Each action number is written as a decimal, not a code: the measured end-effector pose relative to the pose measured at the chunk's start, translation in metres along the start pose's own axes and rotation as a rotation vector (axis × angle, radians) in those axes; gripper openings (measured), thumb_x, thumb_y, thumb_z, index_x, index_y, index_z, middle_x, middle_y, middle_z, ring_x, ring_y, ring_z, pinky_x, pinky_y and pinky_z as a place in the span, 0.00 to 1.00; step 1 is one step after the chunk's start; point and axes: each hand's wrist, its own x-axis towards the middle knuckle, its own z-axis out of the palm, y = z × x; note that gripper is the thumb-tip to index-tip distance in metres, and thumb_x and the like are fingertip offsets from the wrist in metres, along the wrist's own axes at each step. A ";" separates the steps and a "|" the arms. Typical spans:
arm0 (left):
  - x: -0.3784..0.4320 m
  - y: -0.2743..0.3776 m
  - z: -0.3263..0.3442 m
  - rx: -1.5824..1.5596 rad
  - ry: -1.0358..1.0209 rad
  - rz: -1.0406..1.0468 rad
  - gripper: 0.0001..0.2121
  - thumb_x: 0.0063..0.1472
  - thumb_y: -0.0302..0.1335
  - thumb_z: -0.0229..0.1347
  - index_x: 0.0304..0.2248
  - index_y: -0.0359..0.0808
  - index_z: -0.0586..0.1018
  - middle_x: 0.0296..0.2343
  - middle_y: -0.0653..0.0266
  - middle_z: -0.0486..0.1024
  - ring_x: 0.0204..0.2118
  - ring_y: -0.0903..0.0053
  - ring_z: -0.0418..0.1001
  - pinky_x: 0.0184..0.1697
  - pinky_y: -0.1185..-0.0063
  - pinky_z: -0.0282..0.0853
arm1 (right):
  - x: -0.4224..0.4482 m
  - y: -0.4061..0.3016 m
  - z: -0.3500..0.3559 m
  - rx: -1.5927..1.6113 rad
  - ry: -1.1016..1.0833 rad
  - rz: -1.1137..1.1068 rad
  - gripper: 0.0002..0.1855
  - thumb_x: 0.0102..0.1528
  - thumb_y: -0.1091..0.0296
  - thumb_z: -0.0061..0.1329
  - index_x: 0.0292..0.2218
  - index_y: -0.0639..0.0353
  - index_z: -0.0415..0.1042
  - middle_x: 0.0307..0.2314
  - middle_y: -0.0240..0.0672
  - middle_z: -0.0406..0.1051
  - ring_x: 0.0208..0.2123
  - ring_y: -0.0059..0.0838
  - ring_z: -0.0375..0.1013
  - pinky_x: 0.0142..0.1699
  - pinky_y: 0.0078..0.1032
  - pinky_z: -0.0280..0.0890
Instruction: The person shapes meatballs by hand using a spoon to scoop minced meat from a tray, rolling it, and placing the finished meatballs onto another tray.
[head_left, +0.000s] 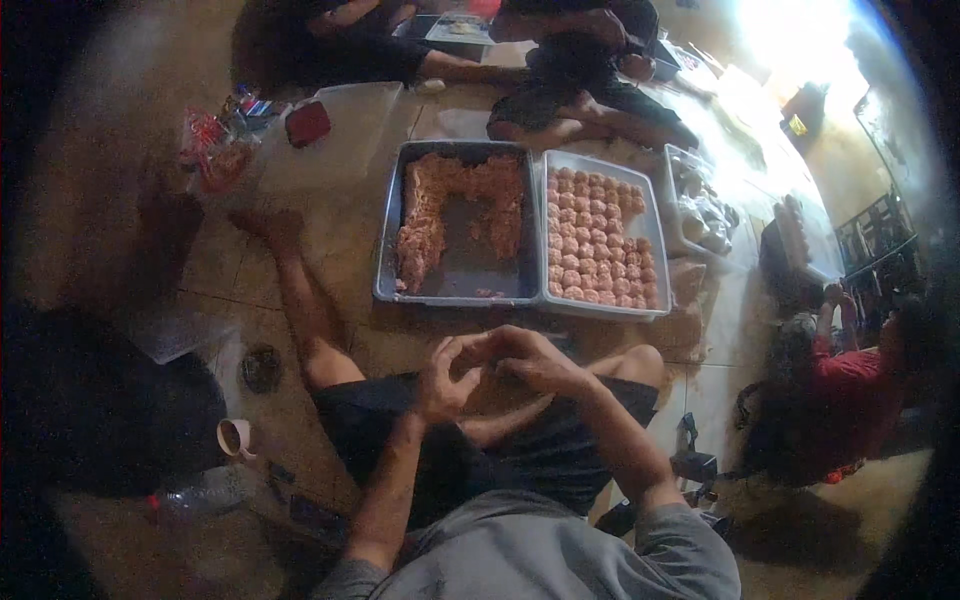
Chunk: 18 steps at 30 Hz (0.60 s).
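My left hand (444, 384) and my right hand (534, 360) meet above my lap, fingers curved and touching at the tips. Whether anything small lies between the fingers is hidden. Just beyond them stands a dark rectangular tray (461, 283). A crumbly reddish-brown mixture (422, 225) lines its left, far and right sides, and the tray's bottom shows in the middle. To its right, touching or nearly so, a translucent plastic tray (606, 310) holds rows of round reddish-brown balls (589, 251), with a gap in the rows at the right side.
Two people sit beyond the trays; one in red (855, 382) is at the right. A clear bin (679, 225) holds bagged things. At left are a red lid or container (308, 124), plastic packets (214, 146), a mug (235, 438) and a plastic bottle (199, 501).
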 end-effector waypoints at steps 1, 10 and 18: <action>0.000 -0.005 -0.001 0.022 -0.026 -0.017 0.26 0.57 0.16 0.52 0.56 0.33 0.68 0.51 0.59 0.70 0.50 0.73 0.71 0.53 0.74 0.69 | -0.001 0.005 -0.003 0.039 0.006 -0.037 0.21 0.54 0.80 0.48 0.51 0.67 0.68 0.44 0.40 0.75 0.49 0.29 0.73 0.55 0.28 0.66; 0.026 -0.008 0.005 0.806 -0.097 -0.472 0.44 0.60 0.32 0.56 0.66 0.38 0.37 0.42 0.36 0.72 0.41 0.52 0.75 0.42 0.61 0.73 | -0.011 -0.009 -0.030 -0.540 0.540 0.001 0.14 0.58 0.70 0.49 0.45 0.64 0.74 0.39 0.51 0.74 0.43 0.50 0.74 0.48 0.38 0.68; 0.005 -0.074 0.005 0.831 -0.185 -0.372 0.22 0.59 0.33 0.58 0.48 0.29 0.68 0.42 0.38 0.73 0.43 0.46 0.74 0.46 0.58 0.71 | 0.005 0.078 -0.007 -0.988 0.285 -0.037 0.11 0.59 0.61 0.46 0.32 0.57 0.76 0.36 0.46 0.72 0.42 0.50 0.72 0.49 0.45 0.66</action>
